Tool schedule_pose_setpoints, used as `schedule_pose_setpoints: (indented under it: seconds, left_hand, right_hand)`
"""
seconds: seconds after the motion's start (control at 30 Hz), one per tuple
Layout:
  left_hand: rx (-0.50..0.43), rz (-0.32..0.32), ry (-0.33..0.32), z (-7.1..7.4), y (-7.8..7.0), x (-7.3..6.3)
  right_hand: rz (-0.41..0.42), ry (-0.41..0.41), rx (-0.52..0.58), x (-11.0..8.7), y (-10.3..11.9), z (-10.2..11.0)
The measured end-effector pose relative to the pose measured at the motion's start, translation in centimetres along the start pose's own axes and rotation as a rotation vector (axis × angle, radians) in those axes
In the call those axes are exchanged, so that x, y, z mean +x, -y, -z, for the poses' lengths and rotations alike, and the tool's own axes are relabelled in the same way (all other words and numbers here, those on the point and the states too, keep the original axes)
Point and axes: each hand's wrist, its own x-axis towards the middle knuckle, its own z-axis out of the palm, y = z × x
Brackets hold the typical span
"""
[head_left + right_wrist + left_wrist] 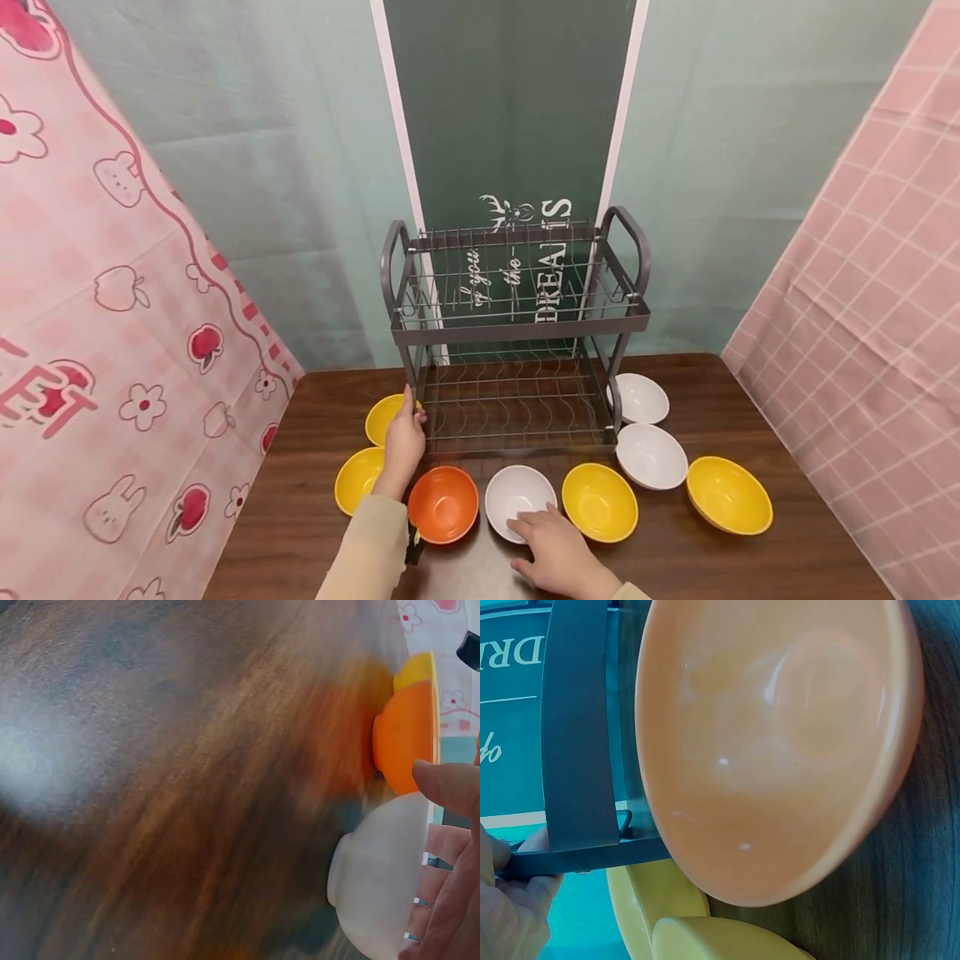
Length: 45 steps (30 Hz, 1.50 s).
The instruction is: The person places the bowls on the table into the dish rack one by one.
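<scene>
A dark grey two-tier dish rack (517, 331) stands at the back of the wooden table. My left hand (405, 442) grips the frame at its lower left front corner; in the left wrist view the thumb and fingers of that hand (514, 911) pinch the dark frame (577, 750). My right hand (558, 546) reaches over the front white bowl (517, 492), fingers over its rim. The right wrist view shows the thumb of this hand (454, 787) apart from the white bowl (379, 870). Between my hands sits an orange bowl (442, 504).
Two yellow bowls, one behind (381, 417) and one nearer (356, 483), stand left of the rack. To the right are a yellow bowl (600, 500), two white bowls, one nearer (651, 457) and one behind (643, 398), and another yellow bowl (727, 496). Patterned cloths hang around the table.
</scene>
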Motion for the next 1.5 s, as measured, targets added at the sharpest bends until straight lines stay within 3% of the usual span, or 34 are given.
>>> schedule_pose_setpoints:
  seconds: [0.63, 0.93, 1.2, 1.5]
  left_hand:
    - [-0.018, 0.0, -0.001, -0.2, 0.4, 0.2]
    - [-0.027, -0.019, -0.005, -0.3, 0.4, 0.1]
    - [-0.035, 0.01, 0.003, -0.3, 0.5, -0.1]
    - [-0.052, 0.012, 0.008, -0.4, 0.4, 0.1]
  right_hand:
    - [0.102, -0.16, -0.131, 0.2, 0.0, -1.5]
    - [0.1, -0.264, -0.173, 0.3, 0.2, -1.6]
    - [0.056, -0.278, -0.226, 0.3, 0.4, -1.6]
    - [0.106, -0.325, -0.286, 0.0, 0.1, -1.4]
